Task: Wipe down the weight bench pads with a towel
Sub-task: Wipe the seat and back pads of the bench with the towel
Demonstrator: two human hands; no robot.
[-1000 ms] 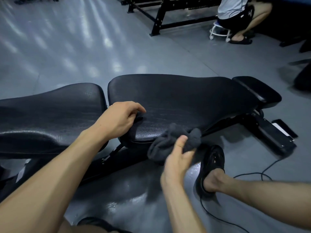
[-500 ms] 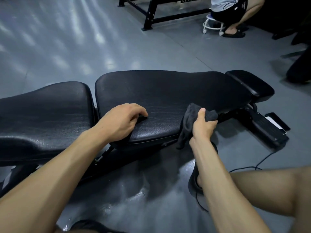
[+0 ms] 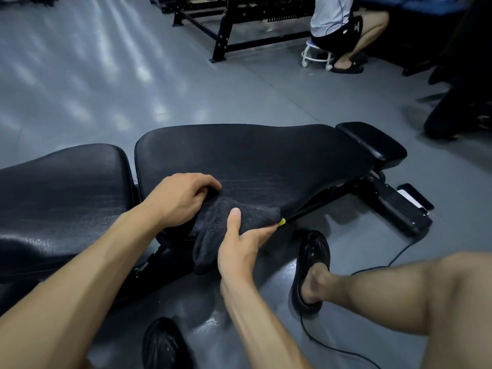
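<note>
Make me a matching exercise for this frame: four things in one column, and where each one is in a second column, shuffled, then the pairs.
Things
1. towel
2. left hand
3. small end pad
4. white stool

Places
A. under the seated person in the background
B. at the right-hand tip of the bench
C. draped over the near edge of the middle pad, right hand gripping it
D. knuckles up on the middle pad, fingers curled at the towel's left end

Pairs: 1-C, 2-D, 3-B, 4-A
</note>
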